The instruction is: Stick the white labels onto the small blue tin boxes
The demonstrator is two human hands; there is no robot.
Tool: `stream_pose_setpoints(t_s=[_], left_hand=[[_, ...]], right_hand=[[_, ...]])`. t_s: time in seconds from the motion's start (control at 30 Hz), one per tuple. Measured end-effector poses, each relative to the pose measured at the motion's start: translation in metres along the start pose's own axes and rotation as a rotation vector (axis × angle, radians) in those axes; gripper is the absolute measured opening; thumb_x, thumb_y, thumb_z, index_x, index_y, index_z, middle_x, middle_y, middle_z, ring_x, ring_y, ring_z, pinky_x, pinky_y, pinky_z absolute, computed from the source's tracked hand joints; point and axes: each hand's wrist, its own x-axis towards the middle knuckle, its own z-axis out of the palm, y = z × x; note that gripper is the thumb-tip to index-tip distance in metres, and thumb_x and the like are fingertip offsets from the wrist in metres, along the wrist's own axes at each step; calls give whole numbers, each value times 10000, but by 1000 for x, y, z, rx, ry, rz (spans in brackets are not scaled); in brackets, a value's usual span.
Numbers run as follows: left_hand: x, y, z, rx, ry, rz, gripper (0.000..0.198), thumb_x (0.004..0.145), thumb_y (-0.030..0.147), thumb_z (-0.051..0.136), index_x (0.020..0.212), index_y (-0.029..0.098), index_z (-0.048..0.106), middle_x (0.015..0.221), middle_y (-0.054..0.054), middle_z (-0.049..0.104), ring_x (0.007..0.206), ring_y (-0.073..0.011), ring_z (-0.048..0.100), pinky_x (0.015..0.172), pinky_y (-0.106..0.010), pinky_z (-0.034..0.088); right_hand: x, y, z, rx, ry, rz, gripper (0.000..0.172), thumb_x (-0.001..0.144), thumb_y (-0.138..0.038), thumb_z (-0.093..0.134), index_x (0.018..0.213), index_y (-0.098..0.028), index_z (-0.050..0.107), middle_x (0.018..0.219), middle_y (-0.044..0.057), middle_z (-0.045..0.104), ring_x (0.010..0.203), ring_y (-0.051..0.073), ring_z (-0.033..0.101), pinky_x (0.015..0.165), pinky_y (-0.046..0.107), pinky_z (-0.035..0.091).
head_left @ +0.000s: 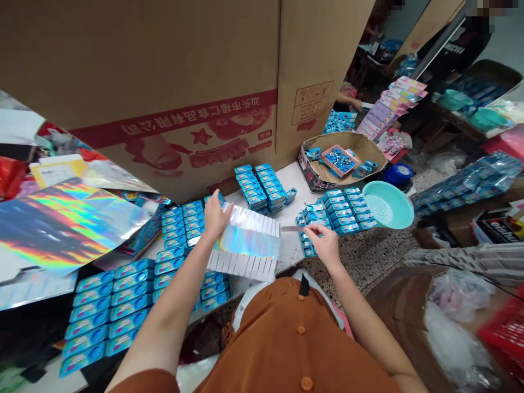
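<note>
A shiny holographic sheet [249, 240], with rows of narrow white strips along its upper and lower parts, is spread before me above the white table. My left hand [216, 217] grips its upper left corner, the fingers close to the blue boxes behind. Between the thumb and fingers of my right hand [325, 244] is a thin, pale strip [293, 229], held just off the sheet's right edge. Small blue boxes [172, 229] stand in rows left of the sheet, and more blue boxes [344, 210] sit beyond my right hand.
A large cardboard carton [196, 98] walls off the table's back. To the right are an open cardboard tray [307, 169] with small blue items and a turquoise basin [405, 210]. Another holographic sheet [82, 224] lies at left. Another person's hand [352, 101] shows at the back.
</note>
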Motion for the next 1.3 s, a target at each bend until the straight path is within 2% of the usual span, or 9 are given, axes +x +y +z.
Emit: stream_pose_setpoints(t_s=[0.1, 0.17, 0.23, 0.33, 0.43, 0.5, 0.6, 0.87, 1.3], left_hand=[[-10, 31, 21, 21, 121, 94, 634, 814, 362, 599, 1350, 90, 396, 1316, -205, 446, 1243, -357, 365, 1051, -497, 258], [-24, 66, 40, -162, 37, 165, 513, 826, 368, 589, 1271, 138, 481, 1266, -161, 509, 1213, -310, 415, 1055, -465, 281], [-41, 104, 63, -418, -135, 146, 373, 833, 383, 578, 1144, 178, 571, 1148, -114, 594, 1113, -261, 509, 1005, -416, 359], [-62, 152, 102, -815, -385, -142, 342, 837, 444, 548, 1040, 180, 627, 1071, -99, 644, 997, -217, 586, 904, -355, 434], [-71, 176, 136, -1048, -570, -456, 397, 753, 482, 637, 997, 169, 647, 1030, -94, 666, 946, -200, 608, 857, -328, 449], [-73, 182, 153, -1100, -622, -564, 392, 654, 456, 730, 891, 153, 655, 883, -68, 678, 837, -180, 615, 802, -312, 459], [-72, 184, 170, -1114, -584, -643, 337, 577, 408, 773, 732, 144, 631, 684, -14, 630, 666, -133, 577, 706, -278, 451], [-66, 177, 192, -1063, -553, -701, 277, 562, 353, 768, 683, 139, 640, 628, -12, 619, 609, -116, 551, 636, -253, 425], [-62, 178, 198, -1030, -561, -725, 270, 559, 349, 773, 698, 149, 657, 661, -19, 635, 629, -122, 559, 660, -262, 444]], right_hand=[[24, 25, -17, 45, 22, 155, 237, 756, -389, 635, 783, -168, 715, 750, 31, 707, 682, 172, 614, 679, 284, 475], [38, 36, -24, 62, 27, 201, 260, 738, -409, 647, 784, -163, 717, 756, 37, 715, 688, 177, 621, 676, 281, 478], [49, 44, -29, 74, 20, 230, 272, 723, -420, 657, 783, -162, 719, 765, 42, 722, 698, 182, 630, 685, 282, 482], [63, 55, -31, 76, -9, 253, 281, 715, -426, 658, 780, -160, 721, 771, 49, 726, 705, 188, 639, 683, 285, 485], [76, 68, -32, 55, -52, 249, 279, 730, -428, 635, 781, -167, 721, 765, 44, 726, 693, 186, 643, 669, 283, 484], [85, 79, -32, 22, -69, 245, 268, 734, -426, 626, 773, -178, 722, 759, 36, 726, 692, 187, 647, 674, 283, 485], [97, 99, -33, -46, -88, 263, 242, 727, -413, 627, 749, -190, 719, 739, 28, 725, 695, 194, 656, 674, 287, 483], [120, 146, -20, -260, -79, 258, 194, 714, -382, 629, 676, -208, 707, 803, 38, 704, 771, 199, 638, 716, 297, 473], [123, 148, -15, -399, -64, 267, 142, 738, -276, 603, 650, -198, 683, 868, 57, 655, 808, 186, 600, 711, 266, 442]])
